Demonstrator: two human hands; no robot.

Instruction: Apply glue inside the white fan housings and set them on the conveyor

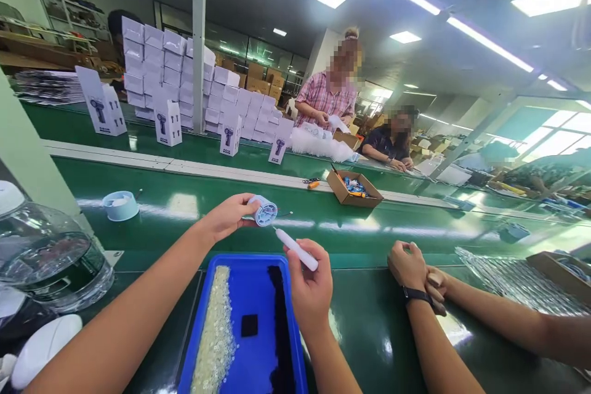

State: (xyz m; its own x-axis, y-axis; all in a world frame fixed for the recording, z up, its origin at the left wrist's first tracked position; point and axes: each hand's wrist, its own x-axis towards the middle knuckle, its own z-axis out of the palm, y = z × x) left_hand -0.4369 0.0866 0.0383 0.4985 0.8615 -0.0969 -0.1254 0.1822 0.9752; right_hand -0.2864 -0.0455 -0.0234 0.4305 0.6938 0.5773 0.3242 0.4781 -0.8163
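Note:
My left hand [228, 217] is closed on a small round light-blue part [265, 211] with a slotted face, held just above the green belt [360, 231]. My right hand [310, 286] grips a white pen-like tool [297, 249], its tip pointing up toward the round part and a short way below it. Under both hands lies a blue tray [249, 295] with a strip of small clear pieces on its left, a strip of dark pieces in the middle and a black square pad.
A co-worker's clasped hands [415, 271], one with a black wristband, rest on the table at right. A light-blue round cap [120, 205] and an open cardboard box [354, 188] sit on the belt. White product boxes [184, 83] are stacked behind. Clear plastic jar [46, 258] at left.

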